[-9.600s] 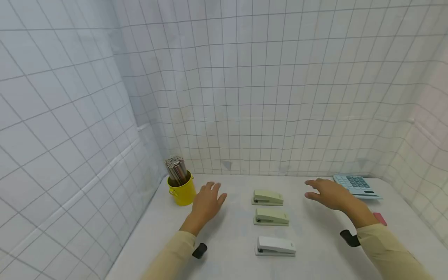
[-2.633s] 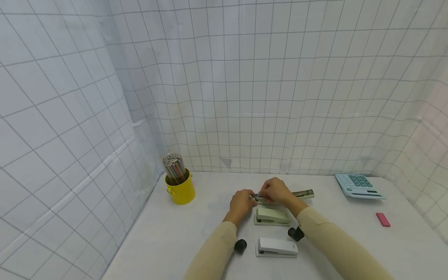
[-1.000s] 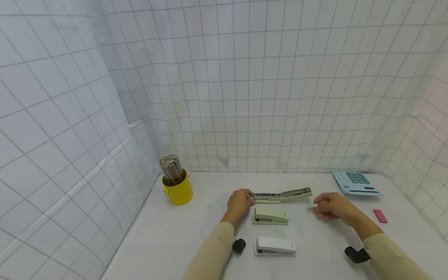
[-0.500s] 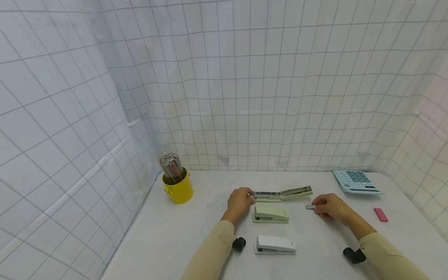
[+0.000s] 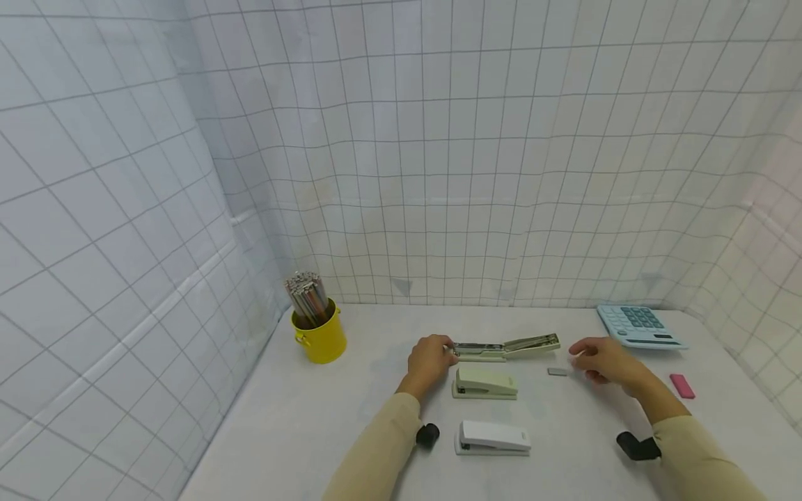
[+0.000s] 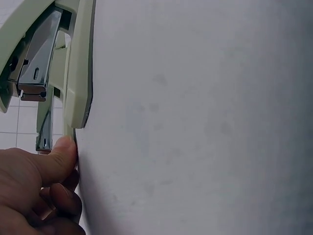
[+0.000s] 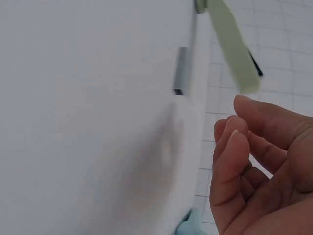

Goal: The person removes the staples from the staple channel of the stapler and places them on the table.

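Three staplers lie on the white table [image 5: 351, 431]: the rear pale green stapler [image 5: 504, 347] lies hinged open, its left end held by the left hand's [image 5: 428, 362] curled fingers and thumb. Right hand [image 5: 601, 360], fingers loosely spread and empty, hovers just beside a small grey staple strip [image 5: 557, 371] lying on the table near the open stapler's lid.

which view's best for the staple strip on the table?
Right wrist: the staple strip lies large and unobstructed, apart from the right hand. Head shows it only as a tiny grey sliver. Left wrist doesn't show it.
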`<state>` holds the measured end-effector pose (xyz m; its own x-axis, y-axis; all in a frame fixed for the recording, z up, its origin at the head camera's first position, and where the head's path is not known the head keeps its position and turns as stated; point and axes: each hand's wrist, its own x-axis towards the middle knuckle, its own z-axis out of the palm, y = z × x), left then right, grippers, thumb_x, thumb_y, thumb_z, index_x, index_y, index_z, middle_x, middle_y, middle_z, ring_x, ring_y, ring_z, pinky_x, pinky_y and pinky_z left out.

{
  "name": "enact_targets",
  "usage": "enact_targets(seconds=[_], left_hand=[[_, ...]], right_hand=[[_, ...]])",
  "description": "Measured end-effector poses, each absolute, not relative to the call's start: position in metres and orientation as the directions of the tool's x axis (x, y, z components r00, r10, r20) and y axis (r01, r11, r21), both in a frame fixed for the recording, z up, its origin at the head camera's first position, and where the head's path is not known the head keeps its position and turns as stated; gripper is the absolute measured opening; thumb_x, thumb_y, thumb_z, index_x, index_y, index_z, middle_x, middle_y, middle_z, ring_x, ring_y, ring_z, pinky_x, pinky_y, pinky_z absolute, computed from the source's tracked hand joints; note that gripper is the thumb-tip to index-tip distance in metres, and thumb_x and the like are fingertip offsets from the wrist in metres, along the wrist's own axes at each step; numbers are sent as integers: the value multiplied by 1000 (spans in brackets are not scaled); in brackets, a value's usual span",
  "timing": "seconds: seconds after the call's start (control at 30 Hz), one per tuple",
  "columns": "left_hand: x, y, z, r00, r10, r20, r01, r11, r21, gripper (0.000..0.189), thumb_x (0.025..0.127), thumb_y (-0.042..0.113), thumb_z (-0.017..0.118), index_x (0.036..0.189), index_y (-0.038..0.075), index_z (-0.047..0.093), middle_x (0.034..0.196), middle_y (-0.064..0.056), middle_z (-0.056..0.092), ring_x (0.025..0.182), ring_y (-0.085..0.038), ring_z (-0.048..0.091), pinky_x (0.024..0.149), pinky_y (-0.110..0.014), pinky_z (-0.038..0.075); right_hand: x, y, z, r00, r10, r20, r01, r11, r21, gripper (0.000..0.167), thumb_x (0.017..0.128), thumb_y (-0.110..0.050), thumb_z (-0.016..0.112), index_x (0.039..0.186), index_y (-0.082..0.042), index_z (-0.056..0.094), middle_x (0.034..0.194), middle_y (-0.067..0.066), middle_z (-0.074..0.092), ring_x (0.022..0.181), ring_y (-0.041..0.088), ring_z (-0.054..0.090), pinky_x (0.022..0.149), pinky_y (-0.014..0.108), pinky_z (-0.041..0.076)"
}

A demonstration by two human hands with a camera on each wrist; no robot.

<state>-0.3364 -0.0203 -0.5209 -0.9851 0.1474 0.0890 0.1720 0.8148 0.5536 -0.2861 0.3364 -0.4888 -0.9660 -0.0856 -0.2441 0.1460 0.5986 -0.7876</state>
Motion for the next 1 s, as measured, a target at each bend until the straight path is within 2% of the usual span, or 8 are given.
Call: enact_targets(seconds=[0.17,0.33,0.5,0.6,0.77,0.9,1.0], left_hand=[[-340,-24,-521,-985,162,55,162,783,600,24,83,22,85,104,15,77,94,-2,74,84,-21,66,69,-39,52],[-344,-30,-519,-979,203,25,164,708,687,29,82,18,84,108,10,74,85,-2,70,74,-16,58,69,-37,49],[-335,-47,-515,-974,224,29,169,635,753,28,84,14,79,111,8,74,82,-1,66,71,-15,56,66,-33,47],[-323,-61,-511,-961,276,-9,158,575,803,31,83,12,81,113,8,74,82,-1,65,73,-15,57,68,-32,47],[-305,-69,-512,-917,390,-87,152,541,827,40,78,10,86,116,8,73,79,1,64,71,-13,56,67,-29,46],[-293,-61,-516,-898,429,-99,189,578,794,45,75,12,89,117,8,72,72,3,64,64,-10,56,62,-26,45],[-286,-52,-518,-907,413,-80,208,605,768,48,72,13,89,116,6,71,68,5,62,60,-9,54,58,-26,43]], right_hand=[[-285,337,-458,-985,-102,-138,55,572,-818,44,100,-24,65,131,6,56,93,14,60,76,22,56,65,33,50],[-285,319,-443,-984,-160,-75,-24,538,-842,42,100,-24,66,130,4,58,96,15,60,75,21,55,62,32,48],[-283,293,-438,-970,-239,-35,-94,507,-857,39,99,-24,67,129,0,60,94,12,61,76,24,56,62,34,49],[-280,273,-437,-958,-283,-31,-118,494,-861,36,99,-22,67,129,-2,62,97,13,62,79,26,57,66,39,52],[-274,235,-441,-931,-363,-22,-175,501,-847,38,97,-23,69,130,-5,63,114,15,64,95,26,63,77,40,55],[-269,208,-451,-886,-462,48,-327,548,-770,46,94,-27,74,133,-5,62,127,16,65,113,33,63,92,49,52],[-268,191,-460,-846,-521,110,-445,578,-685,52,93,-25,75,137,-4,60,133,15,64,123,38,60,98,56,48]])
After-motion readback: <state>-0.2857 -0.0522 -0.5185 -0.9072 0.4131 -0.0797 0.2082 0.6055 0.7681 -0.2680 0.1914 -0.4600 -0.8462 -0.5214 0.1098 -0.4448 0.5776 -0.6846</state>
